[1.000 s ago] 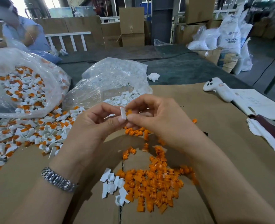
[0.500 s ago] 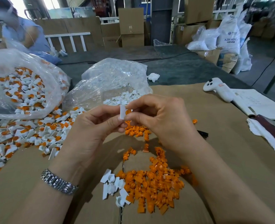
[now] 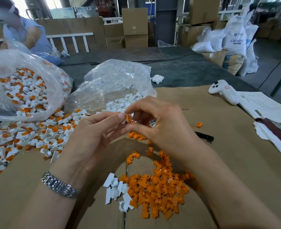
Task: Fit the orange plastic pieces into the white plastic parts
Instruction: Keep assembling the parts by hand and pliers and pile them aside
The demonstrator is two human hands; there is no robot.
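Two hands [image 3: 161, 128] pinch white part [image 3: 123, 120], sack [image 3: 235, 38] "ABS"

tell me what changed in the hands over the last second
The white part between the fingertips has turned, so the orange piece now shows seated in it rather than just peeking beside it. Left hand and right hand still pinch it together. The loose orange pile and both bags look unchanged.

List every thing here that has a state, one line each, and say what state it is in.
left hand: pinches the white part
right hand: pinches the orange piece
white part: held, orange piece in it
orange piece: in the white part
bag of assembled parts: open, spilling
bag of white parts: open
notebook: lying open
orange pile: loose
wristwatch: fastened
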